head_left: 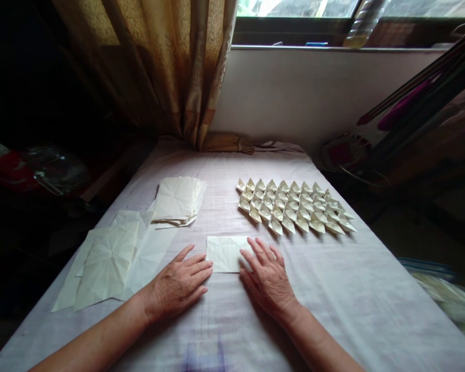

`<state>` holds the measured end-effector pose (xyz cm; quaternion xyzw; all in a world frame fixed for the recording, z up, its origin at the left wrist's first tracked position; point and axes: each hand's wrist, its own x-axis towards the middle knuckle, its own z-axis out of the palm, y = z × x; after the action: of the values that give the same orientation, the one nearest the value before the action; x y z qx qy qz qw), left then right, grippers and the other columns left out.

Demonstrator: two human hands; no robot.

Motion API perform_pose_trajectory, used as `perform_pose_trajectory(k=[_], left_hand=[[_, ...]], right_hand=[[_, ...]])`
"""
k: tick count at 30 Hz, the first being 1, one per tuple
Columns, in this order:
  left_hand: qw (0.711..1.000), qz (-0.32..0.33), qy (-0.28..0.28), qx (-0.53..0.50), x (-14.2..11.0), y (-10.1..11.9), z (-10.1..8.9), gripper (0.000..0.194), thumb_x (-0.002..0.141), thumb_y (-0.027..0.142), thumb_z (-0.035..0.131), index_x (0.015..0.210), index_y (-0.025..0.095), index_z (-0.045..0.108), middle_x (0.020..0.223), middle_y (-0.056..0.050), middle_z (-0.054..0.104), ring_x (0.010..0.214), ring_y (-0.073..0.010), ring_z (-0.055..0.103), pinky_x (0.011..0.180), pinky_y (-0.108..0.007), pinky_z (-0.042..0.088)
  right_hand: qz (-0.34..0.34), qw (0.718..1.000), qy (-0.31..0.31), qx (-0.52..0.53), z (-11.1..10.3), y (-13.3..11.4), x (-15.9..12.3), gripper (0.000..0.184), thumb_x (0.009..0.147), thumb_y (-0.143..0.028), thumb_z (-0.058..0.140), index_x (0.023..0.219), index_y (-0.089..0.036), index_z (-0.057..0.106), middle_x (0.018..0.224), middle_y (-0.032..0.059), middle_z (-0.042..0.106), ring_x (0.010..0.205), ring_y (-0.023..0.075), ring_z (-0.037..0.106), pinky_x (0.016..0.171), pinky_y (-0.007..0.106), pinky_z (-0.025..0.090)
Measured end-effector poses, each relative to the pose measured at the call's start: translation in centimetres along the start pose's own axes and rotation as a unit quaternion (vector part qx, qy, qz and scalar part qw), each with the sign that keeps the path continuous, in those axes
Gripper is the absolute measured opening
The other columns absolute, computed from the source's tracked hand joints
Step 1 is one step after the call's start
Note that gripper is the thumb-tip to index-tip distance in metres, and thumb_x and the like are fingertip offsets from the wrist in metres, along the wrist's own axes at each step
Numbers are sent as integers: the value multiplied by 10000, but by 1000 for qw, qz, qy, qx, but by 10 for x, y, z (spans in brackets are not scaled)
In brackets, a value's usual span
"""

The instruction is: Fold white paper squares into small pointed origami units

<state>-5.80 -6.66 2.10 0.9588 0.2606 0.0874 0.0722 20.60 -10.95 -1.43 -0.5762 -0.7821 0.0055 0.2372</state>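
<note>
A folded sheet of white paper [225, 254] lies flat on the cloth-covered table, creased and rectangular. My left hand [182, 276] rests at its left edge, fingers stretched out and fingertips just touching the paper's side. Over the right end of the sheet lies my right hand [266, 274], its fingers spread on the paper and covering that edge. Beyond my right hand stand rows of small folded paper boats [292, 206], set close together with pointed ends up. A stack of creased paper sheets [176, 200] sits beyond my left hand.
Loose creased sheets [110, 256] overlap at the table's left side. A gold curtain [166, 62] hangs down to the far end of the tablecloth [333, 294]. Past the right edge is a plastic bag [449, 297]. A window [294, 8] is above the far wall.
</note>
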Motion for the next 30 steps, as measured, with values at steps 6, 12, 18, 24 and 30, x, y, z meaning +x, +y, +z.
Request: perform_pose_trajectory(k=[6, 12, 18, 24, 30], left_hand=[[997, -12, 45, 67, 16, 12, 6, 218, 957, 154, 423, 943, 219, 631, 980, -9, 703, 1022, -164, 616, 1171, -418, 260], [991, -8, 16, 132, 33, 14, 5, 162, 927, 210, 520, 767, 208, 546, 765, 9, 616, 803, -167, 595, 1102, -429, 340], [970, 56, 15, 234, 53, 17, 17, 145, 882, 140, 551, 744, 181, 540, 641, 0, 566, 592, -179, 546, 916, -447, 448], [959, 56, 15, 277, 56, 28, 27, 230, 854, 11, 471, 690, 167, 509, 584, -42, 537, 507, -193, 505, 500, -330, 331], [956, 64, 41, 282, 50, 24, 25, 248, 842, -4, 450, 681, 182, 481, 565, -19, 522, 482, -172, 497, 480, -314, 294]], right_hand=[[-150, 957, -228, 99, -7, -15, 9, 586, 948, -516, 483, 1477, -281, 392, 1513, 61, 419, 1403, 256, 371, 1169, 490, 220], [-132, 966, -211, 67, -28, 34, -11, 505, 947, -422, 531, 1436, -318, 457, 1476, 52, 470, 1380, 268, 410, 1164, 518, 221], [-170, 981, -89, 22, -26, 54, -11, 289, 932, -245, 553, 1202, -262, 655, 1243, 47, 681, 1162, 227, 611, 1110, 462, 325], [-220, 975, -16, -11, -15, 37, 7, 226, 899, -161, 546, 1073, -217, 679, 1198, 83, 691, 1117, 218, 612, 1039, 411, 390], [-230, 973, -17, 26, -13, 39, 11, 239, 940, -189, 492, 1115, -206, 653, 1143, 84, 711, 1052, 200, 639, 964, 392, 441]])
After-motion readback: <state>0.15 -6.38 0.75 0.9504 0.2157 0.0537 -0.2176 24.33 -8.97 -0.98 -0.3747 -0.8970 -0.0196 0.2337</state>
